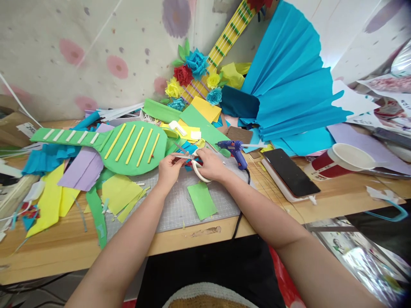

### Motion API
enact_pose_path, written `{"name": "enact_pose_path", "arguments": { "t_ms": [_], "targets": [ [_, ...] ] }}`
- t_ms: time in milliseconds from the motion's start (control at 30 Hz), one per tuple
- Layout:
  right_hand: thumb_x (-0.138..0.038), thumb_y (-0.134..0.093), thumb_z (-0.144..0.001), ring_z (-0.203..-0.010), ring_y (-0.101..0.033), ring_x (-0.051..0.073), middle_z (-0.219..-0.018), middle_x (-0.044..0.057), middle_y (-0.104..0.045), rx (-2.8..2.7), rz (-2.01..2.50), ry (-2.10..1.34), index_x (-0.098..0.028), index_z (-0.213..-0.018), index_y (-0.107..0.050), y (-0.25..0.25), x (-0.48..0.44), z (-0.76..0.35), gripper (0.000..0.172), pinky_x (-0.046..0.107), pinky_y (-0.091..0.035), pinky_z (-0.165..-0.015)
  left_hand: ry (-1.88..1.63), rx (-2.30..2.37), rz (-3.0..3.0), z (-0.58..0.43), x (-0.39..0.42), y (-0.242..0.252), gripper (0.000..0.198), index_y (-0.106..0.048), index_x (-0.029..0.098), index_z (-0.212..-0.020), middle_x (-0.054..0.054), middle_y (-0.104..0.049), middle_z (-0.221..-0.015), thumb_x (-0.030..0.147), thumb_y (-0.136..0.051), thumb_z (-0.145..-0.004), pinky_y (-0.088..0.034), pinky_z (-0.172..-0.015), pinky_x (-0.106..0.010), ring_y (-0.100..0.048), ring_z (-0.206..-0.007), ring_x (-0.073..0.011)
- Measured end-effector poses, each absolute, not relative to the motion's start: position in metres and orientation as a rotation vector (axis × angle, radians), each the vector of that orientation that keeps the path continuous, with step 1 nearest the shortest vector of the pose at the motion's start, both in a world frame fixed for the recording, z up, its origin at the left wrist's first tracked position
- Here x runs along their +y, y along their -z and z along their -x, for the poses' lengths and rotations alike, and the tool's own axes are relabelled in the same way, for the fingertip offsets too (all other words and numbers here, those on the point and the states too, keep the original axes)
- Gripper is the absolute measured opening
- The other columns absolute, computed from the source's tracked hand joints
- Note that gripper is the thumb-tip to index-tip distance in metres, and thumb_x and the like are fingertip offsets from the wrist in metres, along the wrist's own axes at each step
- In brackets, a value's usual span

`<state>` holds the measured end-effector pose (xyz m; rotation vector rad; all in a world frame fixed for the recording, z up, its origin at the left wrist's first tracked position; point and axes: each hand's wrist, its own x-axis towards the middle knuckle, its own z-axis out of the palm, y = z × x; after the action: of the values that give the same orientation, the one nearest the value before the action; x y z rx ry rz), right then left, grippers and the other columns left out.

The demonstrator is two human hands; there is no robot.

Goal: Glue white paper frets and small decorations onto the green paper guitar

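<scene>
My right hand (210,164) holds a pair of scissors (197,172) by its white handles, above the grey cutting mat (170,214). The blades are parted and point left, toward my left hand (169,172). That hand is closed in a pinch beside the blades; whatever is between its fingertips is too small to make out. Below the scissors lies a green paper rectangle (202,200) on the mat. Left of my hands rests a green paper lute shape (133,149) with yellow strips on its body and white strips along its neck.
A blue glue gun (236,150) lies right of my hands, its cord running off the table edge. Farther right are a phone (290,171) and a paper cup (340,160). Paper scraps (120,192) cover the left. Behind stand a flowered yellow instrument (221,47) and blue pleated paper (295,72).
</scene>
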<state>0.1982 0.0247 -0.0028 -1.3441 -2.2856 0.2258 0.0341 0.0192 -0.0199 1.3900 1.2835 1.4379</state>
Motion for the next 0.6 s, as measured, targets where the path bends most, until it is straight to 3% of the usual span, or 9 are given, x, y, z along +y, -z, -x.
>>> {"name": "enact_pose_path", "arguments": {
  "t_ms": [200, 600],
  "targets": [
    [-0.045, -0.054, -0.077, -0.089, -0.05, 0.023, -0.096, 0.01, -0.058, -2.319, 1.295, -0.218, -0.016, -0.092, -0.053, 0.0026, 0.026, -0.2008, 0.033, 0.032, -0.039, -0.078, -1.429, 1.18, -1.327, -0.0338, 0.0187, 0.0194, 0.024, -0.069, 0.017, -0.072, -0.004, -0.071, -0.073, 0.039, -0.071, -0.061, -0.056, -0.069, -0.036, -0.067, -0.066, -0.0189],
    [-0.033, -0.046, -0.081, -0.092, -0.051, 0.024, -0.102, 0.014, -0.059, -2.364, 1.383, -0.17, -0.014, -0.098, -0.054, -0.0012, 0.0198, -0.196, 0.027, 0.033, -0.037, -0.082, -1.363, 1.157, -1.36, -0.0315, 0.0184, 0.022, 0.021, -0.071, 0.017, -0.072, -0.004, -0.071, -0.073, 0.035, -0.07, -0.064, -0.056, -0.068, -0.035, -0.067, -0.065, -0.0188]
  ]
}}
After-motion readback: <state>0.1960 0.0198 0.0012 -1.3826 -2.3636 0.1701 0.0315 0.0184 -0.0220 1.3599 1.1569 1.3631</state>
